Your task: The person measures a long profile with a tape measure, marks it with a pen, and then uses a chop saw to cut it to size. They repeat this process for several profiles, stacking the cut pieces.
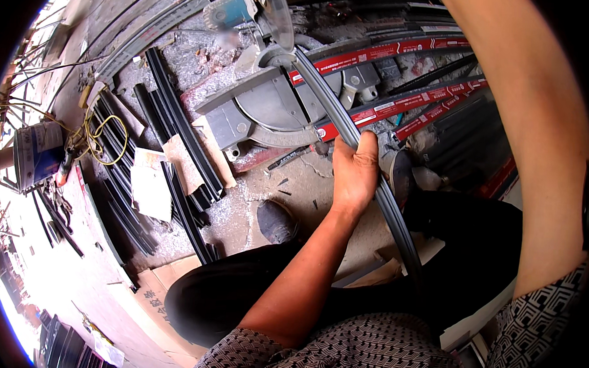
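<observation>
My left hand [357,170] is closed around a long grey ribbed profile strip [397,218]. The strip runs slantwise from near my lap up to the mitre saw. Its far end lies over the grey metal saw base [265,107], close below the round saw blade [280,20]. My right forearm rises along the right side and leaves the picture at the top, so my right hand is out of sight. Several strips with red printed film [376,110] lie to the right of the saw base, partly behind the profile I hold.
Bundles of black profile strips [179,123] lie on the floor to the left, with pieces of cardboard [151,184] among them. A dark blue tin [39,154] and a tangled yellow cord [116,137] are farther left. My shoe [276,221] is near the saw. Scraps and shavings litter the floor.
</observation>
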Available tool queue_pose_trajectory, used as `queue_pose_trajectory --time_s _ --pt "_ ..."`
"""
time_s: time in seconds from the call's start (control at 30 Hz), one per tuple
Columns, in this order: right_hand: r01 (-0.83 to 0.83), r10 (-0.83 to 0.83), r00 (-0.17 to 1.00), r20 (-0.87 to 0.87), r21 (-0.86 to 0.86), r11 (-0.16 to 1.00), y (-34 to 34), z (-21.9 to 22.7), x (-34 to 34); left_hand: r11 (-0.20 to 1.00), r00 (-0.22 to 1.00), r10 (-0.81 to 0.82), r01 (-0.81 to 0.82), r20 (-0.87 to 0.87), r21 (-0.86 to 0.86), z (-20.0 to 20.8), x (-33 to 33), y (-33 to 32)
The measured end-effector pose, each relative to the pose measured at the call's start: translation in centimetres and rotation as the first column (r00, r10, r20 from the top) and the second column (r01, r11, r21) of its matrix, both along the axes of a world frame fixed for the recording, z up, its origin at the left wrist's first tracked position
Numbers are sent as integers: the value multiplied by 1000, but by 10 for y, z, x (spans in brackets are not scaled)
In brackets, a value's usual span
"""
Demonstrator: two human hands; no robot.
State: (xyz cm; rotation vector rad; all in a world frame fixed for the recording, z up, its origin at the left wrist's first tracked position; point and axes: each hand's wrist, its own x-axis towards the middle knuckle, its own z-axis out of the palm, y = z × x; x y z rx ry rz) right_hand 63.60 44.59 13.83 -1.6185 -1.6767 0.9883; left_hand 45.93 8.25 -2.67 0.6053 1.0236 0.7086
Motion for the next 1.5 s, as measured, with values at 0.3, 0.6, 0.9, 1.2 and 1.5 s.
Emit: queue_pose_trajectory --time_s 0.3,0.6,0.9,1.2,1.5 --pt "11 -11 1000 -7 0 1000 -5 1 0 999 1000 17 -17 -6 28 4 3 0" --pt "11 -12 1000 -17 -9 1000 -9 1 -4 999 999 30 -29 -17 36 0 -1 -1" --pt "21 -21 999 -25 -6 1000 -15 1 -4 1000 1000 -9 8 -28 -8 -3 -4 0" --pt "14 -14 1000 -14 12 1000 -13 0 -2 999 999 32 -30 -37 33 -5 0 -2" --pt "12 -12 1000 -11 24 1000 -13 0 -1 1000 999 27 -27 -34 8 4 -3 1"
